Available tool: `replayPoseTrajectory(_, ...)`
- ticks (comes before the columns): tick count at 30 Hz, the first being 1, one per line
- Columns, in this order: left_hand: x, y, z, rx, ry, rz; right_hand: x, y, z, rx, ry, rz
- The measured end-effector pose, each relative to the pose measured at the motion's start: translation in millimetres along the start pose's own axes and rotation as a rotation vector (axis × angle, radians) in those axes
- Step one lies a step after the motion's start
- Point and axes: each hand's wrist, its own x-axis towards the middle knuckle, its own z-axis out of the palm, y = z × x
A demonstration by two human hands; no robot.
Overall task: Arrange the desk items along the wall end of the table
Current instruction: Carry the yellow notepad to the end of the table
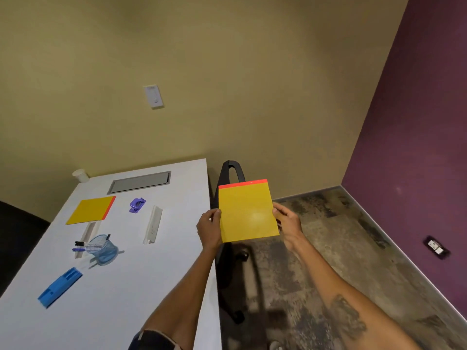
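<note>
From my head camera, I have a yellow pad [249, 213] with a red-orange top strip held upright between both hands, out past the right edge of the desk [156, 274] and over the floor [328, 248]. My left hand [209, 229] pinches its left edge, thumb in front; my right hand [286, 219] clasps the right edge the same way. Both are closed on the pad, not spread.

What worries me is that the pad hangs over carpet, not desk. The grip is only at the side edges, so if one hand lets go to reach, the pad could swing or slip and drop beside the black chair [231, 178] below it. Bringing it across to the wall end, I could also clip the white strip [153, 224] or the purple hole punch [137, 204] that lie in the way. The mesh pen cup [103, 250] looks tipped on its side, with markers [82, 246] spilling out, so a nudge might roll them.

A second yellow pad [91, 210] already lies flat nearer the wall, with a paper cup [80, 175] at the far corner and a blue stapler-like tool [60, 286] near me.

I cannot see my fingers behind the pad, nor its back. The chair is mostly hidden by the pad and desk edge. The blue tool is blurred, and another white strip [88, 234] is partly covered by the cup.
</note>
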Motion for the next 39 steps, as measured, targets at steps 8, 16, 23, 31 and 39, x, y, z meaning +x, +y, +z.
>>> replayPoseTrajectory(8,95,46,88,0.056,0.029,0.044,136,-55,-13,-0.033,-0.021,0.005)
replayPoseTrajectory(16,169,72,153,0.078,0.054,0.031,252,-100,-11,-0.083,-0.063,0.005)
replayPoseTrajectory(23,244,80,199,0.098,0.110,-0.023,364,-118,7,-0.184,-0.104,0.008)
replayPoseTrajectory(31,331,95,255,0.110,0.285,-0.139,508,-144,48,-0.336,-0.301,0.026)
replayPoseTrajectory(39,398,99,273,0.128,0.431,-0.265,605,-160,117,-0.507,-0.478,0.040)
